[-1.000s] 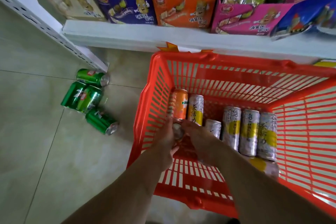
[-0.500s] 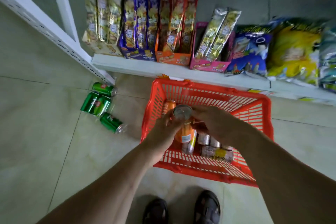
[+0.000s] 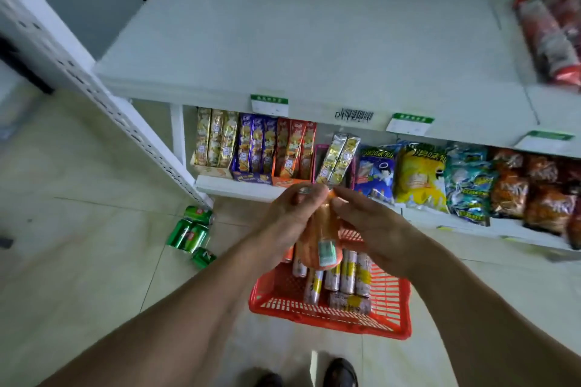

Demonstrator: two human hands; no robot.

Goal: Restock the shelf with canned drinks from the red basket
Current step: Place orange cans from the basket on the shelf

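At the centre of the frame we saw the orange can (image 3: 320,239) held upright above the red basket (image 3: 393,317), blurred by motion. The left hand (image 3: 290,217) gripped it, fingers curled round its top rim. The right hand (image 3: 367,223) met it from the other side with fingertips on its upper part; whether those fingers truly pinched it we could not tell.

Across the upper half of the frame lay the wide white shelf (image 3: 314,41), bare over most of its surface, its front edge carrying price labels (image 3: 269,104). Red packets (image 3: 553,38) sat at its far right. Under it, the lower shelf (image 3: 239,188) was packed edge to edge with snack boxes (image 3: 254,148) and crisp bags (image 3: 418,176).

The basket stood on the floor tiles (image 3: 78,276) in the lower middle, with yellow and silver cans (image 3: 349,273) lying in it. Green cans (image 3: 191,234) lay on the floor at centre left, beside the shelf post (image 3: 103,110).

Half a second before, the can was just over the basket rim; it had since risen level with the lower shelf's edge, and the view had tilted up to show the bare shelf.
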